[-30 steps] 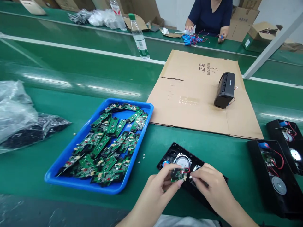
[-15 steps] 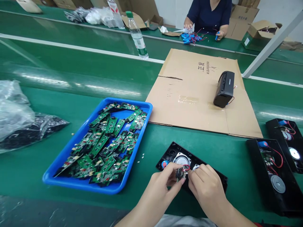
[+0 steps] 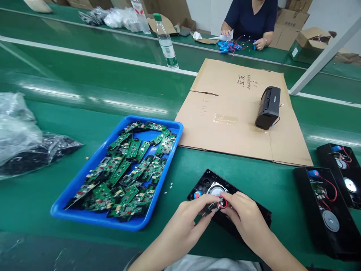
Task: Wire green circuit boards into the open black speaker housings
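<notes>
Between the fingertips of my left hand is a small circuit board, tilted, its lower part hidden by the fingers. My right hand is closed at the board's right end, pinching a red wire that loops there. Both hands are above a black speaker housing lying open on the green table. In the housing, a round speaker and the blue end of a battery show left of my fingers; the hands cover its middle.
A blue tray heaped with circuit boards stands to the left. Two more open housings lie at right. Beyond, a closed black speaker sits on a cardboard sheet. Across the bench, a person handles blue batteries.
My right hand has shifted slightly left and up, its fingertips now meeting the board and red wire. The board has tilted in my left hand. The person opposite has moved a hand slightly.
</notes>
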Motion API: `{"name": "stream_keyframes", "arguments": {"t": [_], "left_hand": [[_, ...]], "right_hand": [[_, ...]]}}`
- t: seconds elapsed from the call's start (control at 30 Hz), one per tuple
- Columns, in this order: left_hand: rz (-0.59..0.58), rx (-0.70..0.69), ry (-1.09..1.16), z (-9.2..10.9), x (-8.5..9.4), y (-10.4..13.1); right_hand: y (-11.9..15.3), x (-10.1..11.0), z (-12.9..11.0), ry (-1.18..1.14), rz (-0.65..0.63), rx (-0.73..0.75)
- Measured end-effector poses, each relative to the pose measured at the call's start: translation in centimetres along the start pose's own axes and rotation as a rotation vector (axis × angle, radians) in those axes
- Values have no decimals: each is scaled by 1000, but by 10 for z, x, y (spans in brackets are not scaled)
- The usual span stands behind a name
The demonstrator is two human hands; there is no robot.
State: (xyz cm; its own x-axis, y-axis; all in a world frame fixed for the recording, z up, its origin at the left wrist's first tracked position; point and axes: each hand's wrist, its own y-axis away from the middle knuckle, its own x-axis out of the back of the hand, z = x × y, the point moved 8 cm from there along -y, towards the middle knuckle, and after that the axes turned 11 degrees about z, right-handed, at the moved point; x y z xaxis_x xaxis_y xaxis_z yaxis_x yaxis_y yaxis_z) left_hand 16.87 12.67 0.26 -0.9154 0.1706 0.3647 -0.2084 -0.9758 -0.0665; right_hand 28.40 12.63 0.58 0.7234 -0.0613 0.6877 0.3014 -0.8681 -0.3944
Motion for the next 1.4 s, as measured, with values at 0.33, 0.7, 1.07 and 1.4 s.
{"name": "stream_keyframes", "arguments": {"t": [0.33, 0.7, 1.07, 1.4], "left_hand": [[107, 11, 32, -5, 3, 1], [246, 207, 5, -10, 16, -7], [174, 289, 20, -19, 4, 0], [-23, 295, -49, -17, -20, -1]], "right_hand": [[-7, -5, -1, -8, -65, 8], [3, -20, -37, 315, -42, 335], [24, -12, 2, -117, -239, -66], [29, 4, 8, -329, -120, -257]]}}
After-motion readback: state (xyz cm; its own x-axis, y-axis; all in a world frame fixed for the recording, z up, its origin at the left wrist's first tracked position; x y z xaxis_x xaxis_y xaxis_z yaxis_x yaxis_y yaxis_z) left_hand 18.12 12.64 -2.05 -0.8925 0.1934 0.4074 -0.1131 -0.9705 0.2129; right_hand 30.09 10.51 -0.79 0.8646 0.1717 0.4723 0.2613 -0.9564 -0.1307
